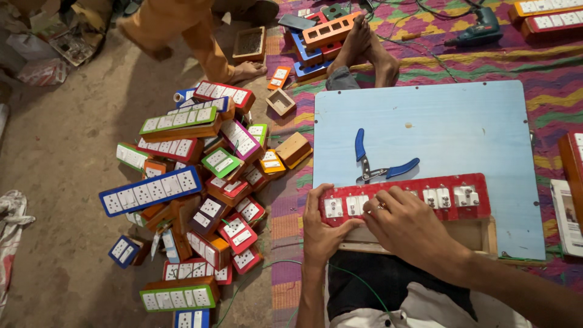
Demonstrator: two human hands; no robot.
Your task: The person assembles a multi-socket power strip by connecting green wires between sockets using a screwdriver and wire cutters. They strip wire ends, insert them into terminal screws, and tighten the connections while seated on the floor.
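A long red switchboard plate [452, 197] with white sockets and switches lies on a wooden box [473, 234] at the near edge of a light blue board [449, 121]. My left hand [322, 228] grips the plate's left end, thumb on top. My right hand [407, 228] lies over the middle of the plate, fingers pressing on the white switches. Blue-handled pliers [379, 161] rest on the board just beyond the plate.
A heap of coloured switchboard boxes [188, 194] lies on the floor to the left. Another person's bare feet [364, 45] rest past the board; a third person in orange [176, 30] crouches at upper left. A drill [480, 30] lies on the patterned mat [546, 79].
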